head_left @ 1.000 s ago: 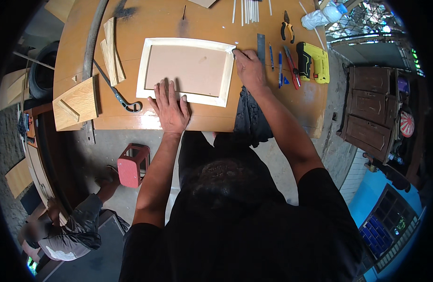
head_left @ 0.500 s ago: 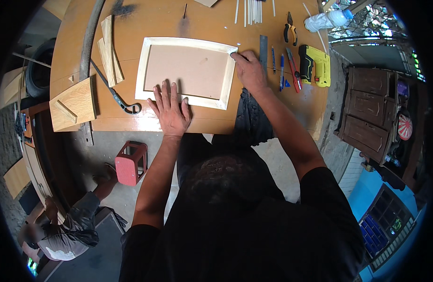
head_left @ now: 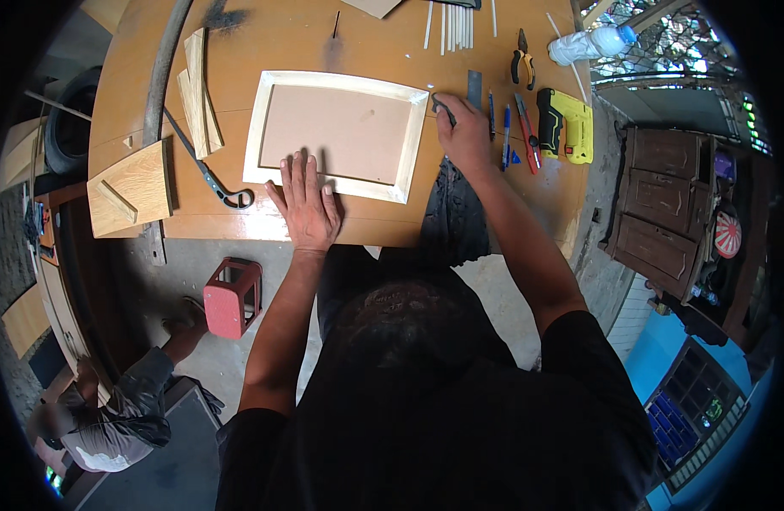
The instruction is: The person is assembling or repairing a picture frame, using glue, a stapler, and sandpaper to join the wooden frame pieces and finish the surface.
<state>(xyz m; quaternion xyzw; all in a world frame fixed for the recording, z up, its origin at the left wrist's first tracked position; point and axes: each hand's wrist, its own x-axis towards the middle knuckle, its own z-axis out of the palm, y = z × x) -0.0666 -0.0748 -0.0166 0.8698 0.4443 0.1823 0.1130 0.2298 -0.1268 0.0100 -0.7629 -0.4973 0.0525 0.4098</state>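
Observation:
A pale wooden frame point(head_left: 344, 79) with a pinkish-brown backing panel point(head_left: 341, 123) lies flat on the brown worktable. Fingers stretched out, my left hand point(head_left: 307, 207) rests flat across the frame's near edge and holds nothing. Just past the frame's right side, my right hand point(head_left: 464, 132) is closed on a small dark piece that looks like sandpaper point(head_left: 441, 104); most of it is hidden by the fingers. A black cloth point(head_left: 450, 213) hangs over the near table edge beneath my right wrist.
Right of my hand lie a steel ruler point(head_left: 474, 85), pens, a red cutter point(head_left: 526, 136), pliers point(head_left: 522, 64), a yellow-black staple gun point(head_left: 571, 125) and a bottle point(head_left: 592, 44). Leftward are a handsaw point(head_left: 213, 179) and wood offcuts point(head_left: 132, 192). A red stool point(head_left: 230, 298) and another person point(head_left: 124, 417) are lower left.
My right hand has moved off the frame's upper right corner, slightly right and nearer, with the dark piece now showing more. My left hand stays on the near edge.

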